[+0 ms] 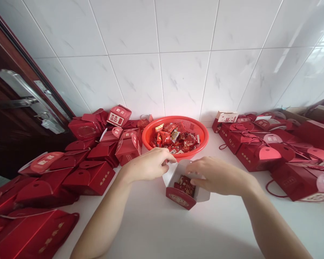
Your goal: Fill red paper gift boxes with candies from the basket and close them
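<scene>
A small open gift box (180, 198), red outside and white inside, stands on the white tabletop in front of me. Dark red candy packets (185, 184) lie inside it. Over the box's right side is my right hand (214, 176), its fingers bent and thumb apart, reaching into the opening by the packets. My left hand (151, 163) hovers between the box and the basket, fingers bent down and apart from the thumb; no held thing shows there. Just behind both hands sits a red plastic basket (202, 144) with wrapped candies (175, 136).
Closed red gift boxes (90, 178) crowd the left side, some stacked. More red boxes with cord handles (255, 154) fill the right. White wall tiles (186, 79) rise behind the table. A dark door with a metal handle (16, 102) is at far left.
</scene>
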`<state>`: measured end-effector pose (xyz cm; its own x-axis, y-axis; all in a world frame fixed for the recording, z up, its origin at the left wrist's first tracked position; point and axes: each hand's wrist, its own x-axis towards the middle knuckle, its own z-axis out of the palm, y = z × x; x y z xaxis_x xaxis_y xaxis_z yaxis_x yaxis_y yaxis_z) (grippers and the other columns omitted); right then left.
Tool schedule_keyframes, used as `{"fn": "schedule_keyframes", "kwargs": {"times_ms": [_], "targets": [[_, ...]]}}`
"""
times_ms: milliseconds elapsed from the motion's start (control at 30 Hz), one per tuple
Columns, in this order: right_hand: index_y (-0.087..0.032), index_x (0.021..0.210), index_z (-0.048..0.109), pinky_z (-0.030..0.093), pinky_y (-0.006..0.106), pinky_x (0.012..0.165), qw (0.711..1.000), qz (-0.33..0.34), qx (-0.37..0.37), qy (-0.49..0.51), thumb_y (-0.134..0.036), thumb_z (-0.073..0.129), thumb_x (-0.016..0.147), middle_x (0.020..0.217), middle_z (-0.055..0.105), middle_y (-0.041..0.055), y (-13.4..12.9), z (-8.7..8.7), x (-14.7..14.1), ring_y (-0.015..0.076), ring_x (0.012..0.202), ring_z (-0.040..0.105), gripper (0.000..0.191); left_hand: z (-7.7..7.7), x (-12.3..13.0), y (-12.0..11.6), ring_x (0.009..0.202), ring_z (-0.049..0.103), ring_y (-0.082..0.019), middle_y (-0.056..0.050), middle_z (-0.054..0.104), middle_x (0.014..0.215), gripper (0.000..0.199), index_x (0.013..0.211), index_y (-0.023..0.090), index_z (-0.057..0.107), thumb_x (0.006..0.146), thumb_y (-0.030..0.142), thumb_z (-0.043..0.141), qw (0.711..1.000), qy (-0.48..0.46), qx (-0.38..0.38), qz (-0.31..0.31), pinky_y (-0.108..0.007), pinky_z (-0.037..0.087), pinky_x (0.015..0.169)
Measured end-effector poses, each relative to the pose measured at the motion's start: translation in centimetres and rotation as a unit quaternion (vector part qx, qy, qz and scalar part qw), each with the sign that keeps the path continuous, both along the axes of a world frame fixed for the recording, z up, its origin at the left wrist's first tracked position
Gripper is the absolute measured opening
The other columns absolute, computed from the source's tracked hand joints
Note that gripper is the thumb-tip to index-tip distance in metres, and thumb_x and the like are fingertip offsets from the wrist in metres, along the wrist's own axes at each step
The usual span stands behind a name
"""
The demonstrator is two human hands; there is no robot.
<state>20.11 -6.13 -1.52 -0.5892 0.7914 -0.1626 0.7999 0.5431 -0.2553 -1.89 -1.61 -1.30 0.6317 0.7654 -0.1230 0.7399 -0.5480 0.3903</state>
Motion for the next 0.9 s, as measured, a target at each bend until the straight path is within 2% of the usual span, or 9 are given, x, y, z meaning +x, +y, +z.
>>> {"fn": "schedule_keyframes", "kwargs": {"times_ms": [133,300,433,567,667,767,900], "targets": [[-0.026,0.105,0.073,0.039,0.028,0.066,0.997,-0.058,0.014,0.049,-0.017,0.057,0.088,0.094,0.074,0.003,-0.2,1.0,2.0,0.0195,0.083,0.065,0.025,-0.2,0.0,0.3,0.11,0.065,-0.023,-0.006,0.07,0.122,0.041,0.123,0.021,0.072,0.088,0.011,0.052,1.0,-0.001,-0.002,0.013,-0.029,0.048,0.089],[-0.029,0.112,0.075,0.042,0.033,0.072,0.997,-0.065,-0.022,0.017,-0.033,0.06,0.089,0.095,0.074,0.0041,0.2,1.0,3.1,0.0234,0.087,0.064,0.028,-0.2,-0.1,0.4,0.105,0.067,-0.022,-0.005,0.072,0.114,0.041,0.12,0.023,0.073,0.087,0.012,0.052,1.0,0.002,0.006,-0.001,-0.028,0.049,0.084],[-0.028,0.128,0.07,0.045,0.035,0.076,0.995,-0.079,-0.061,0.023,-0.047,0.063,0.086,0.092,0.073,0.006,0.8,1.0,3.4,0.0271,0.094,0.063,0.046,0.0,0.3,0.2,0.103,0.067,-0.022,-0.005,0.071,0.113,0.038,0.121,0.025,0.073,0.088,0.017,0.055,1.0,0.004,-0.004,-0.005,-0.028,0.048,0.084],[-0.026,0.138,0.062,0.047,0.034,0.075,0.991,-0.082,-0.101,0.036,-0.05,0.073,0.078,0.1,0.072,0.007,1.5,0.7,3.3,0.027,0.097,0.063,0.065,0.1,0.9,-0.1,0.099,0.067,-0.022,-0.006,0.068,0.115,0.037,0.125,0.027,0.071,0.09,0.033,0.063,0.999,0.008,-0.05,-0.014,-0.028,0.048,0.082],[-0.025,0.136,0.063,0.049,0.032,0.076,0.986,-0.03,-0.132,0.095,-0.046,0.076,0.078,0.103,0.072,0.0055,1.8,0.5,3.3,0.0224,0.092,0.065,0.063,0.2,1.0,-0.2,0.107,0.065,-0.022,-0.008,0.066,0.126,0.045,0.137,0.028,0.062,0.092,0.036,0.061,0.995,-0.008,-0.08,-0.058,-0.028,0.048,0.085],[-0.024,0.133,0.063,0.051,0.03,0.078,0.976,0.014,-0.151,0.153,-0.037,0.075,0.08,0.104,0.072,0.0043,2.0,0.5,3.4,0.0193,0.09,0.066,0.056,0.2,0.7,0.0,0.111,0.065,-0.021,-0.007,0.068,0.129,0.039,0.134,0.027,0.064,0.096,0.034,0.057,0.989,-0.024,-0.109,-0.097,-0.026,0.048,0.085],[-0.02,0.123,0.064,0.046,0.029,0.068,0.986,-0.035,-0.098,0.131,-0.028,0.066,0.087,0.09,0.07,0.003,2.2,0.1,2.5,0.0178,0.079,0.064,0.036,0.3,0.2,0.4,0.099,0.069,-0.02,-0.006,0.071,0.123,0.04,0.125,0.023,0.068,0.093,0.044,0.061,0.984,-0.01,-0.157,-0.087,-0.025,0.05,0.077]]}}
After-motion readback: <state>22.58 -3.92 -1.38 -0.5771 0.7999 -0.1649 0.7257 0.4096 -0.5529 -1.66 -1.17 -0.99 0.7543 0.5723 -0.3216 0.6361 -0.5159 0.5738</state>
